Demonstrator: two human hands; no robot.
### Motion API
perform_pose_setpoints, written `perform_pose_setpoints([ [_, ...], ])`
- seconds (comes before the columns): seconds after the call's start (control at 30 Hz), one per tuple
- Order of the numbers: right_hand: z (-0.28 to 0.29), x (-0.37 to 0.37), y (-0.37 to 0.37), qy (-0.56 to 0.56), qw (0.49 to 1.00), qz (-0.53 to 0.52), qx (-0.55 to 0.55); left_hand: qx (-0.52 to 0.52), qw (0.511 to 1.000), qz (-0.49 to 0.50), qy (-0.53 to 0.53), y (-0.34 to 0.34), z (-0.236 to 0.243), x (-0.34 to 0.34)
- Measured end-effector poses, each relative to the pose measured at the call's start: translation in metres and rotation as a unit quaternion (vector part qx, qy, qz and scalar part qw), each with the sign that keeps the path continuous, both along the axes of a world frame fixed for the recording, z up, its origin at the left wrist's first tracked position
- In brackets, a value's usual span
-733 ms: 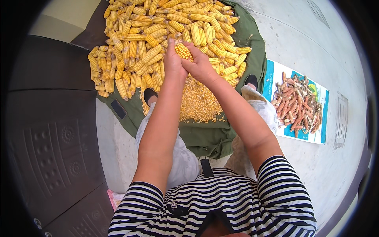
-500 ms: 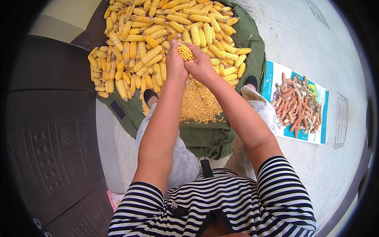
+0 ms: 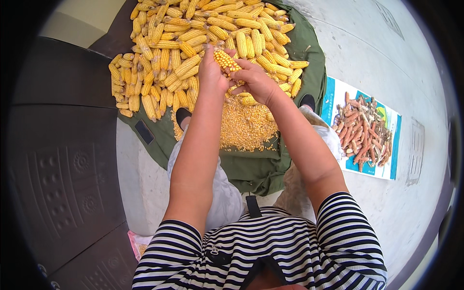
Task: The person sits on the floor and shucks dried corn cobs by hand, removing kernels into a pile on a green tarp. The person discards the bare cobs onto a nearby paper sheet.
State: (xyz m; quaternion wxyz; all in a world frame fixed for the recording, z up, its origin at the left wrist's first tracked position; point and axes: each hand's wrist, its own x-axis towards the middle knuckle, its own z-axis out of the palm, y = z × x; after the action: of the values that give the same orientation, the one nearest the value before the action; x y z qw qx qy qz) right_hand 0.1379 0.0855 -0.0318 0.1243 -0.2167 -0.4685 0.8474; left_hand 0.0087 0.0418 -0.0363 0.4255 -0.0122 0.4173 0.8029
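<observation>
A yellow corn cob (image 3: 224, 60) with a reddish patch at its lower end is held between my hands at the top centre. My left hand (image 3: 211, 70) is closed around its left side. My right hand (image 3: 253, 82) is gripping the cob's lower right, some fingers loosely curled beneath. Beyond them a big pile of yellow cobs (image 3: 169, 46) lies on a green sheet (image 3: 249, 176), with a heap of loose kernels (image 3: 244, 135) on the sheet just below my hands, between my feet.
At right, reddish stripped cobs (image 3: 360, 135) lie on a white and blue bag (image 3: 391, 166) on the concrete floor (image 3: 406, 203). A dark embossed panel (image 3: 63, 174) stands at left. A dark flat rectangular object (image 3: 144, 131) rests on the sheet's left edge.
My right hand has shifted right and down, its fingers looser and more spread around the cob. More of the cob shows, including a reddish lower patch. My left hand has moved slightly.
</observation>
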Motion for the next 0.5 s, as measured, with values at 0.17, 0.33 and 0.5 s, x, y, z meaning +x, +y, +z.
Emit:
perform_pose_setpoints([
  [0.17,-0.017,-0.006,-0.003,0.034,0.992,-0.016,0.122,-0.003,0.998,0.017,0.059,0.003,-0.005,0.003],
  [0.33,-0.011,-0.011,-0.015,0.05,0.957,-0.107,0.264,0.0,0.998,0.02,0.063,0.001,-0.004,0.003],
  [0.5,-0.014,-0.013,-0.013,0.024,0.939,-0.134,0.317,0.008,0.999,0.008,0.039,-0.001,-0.004,0.005],
])
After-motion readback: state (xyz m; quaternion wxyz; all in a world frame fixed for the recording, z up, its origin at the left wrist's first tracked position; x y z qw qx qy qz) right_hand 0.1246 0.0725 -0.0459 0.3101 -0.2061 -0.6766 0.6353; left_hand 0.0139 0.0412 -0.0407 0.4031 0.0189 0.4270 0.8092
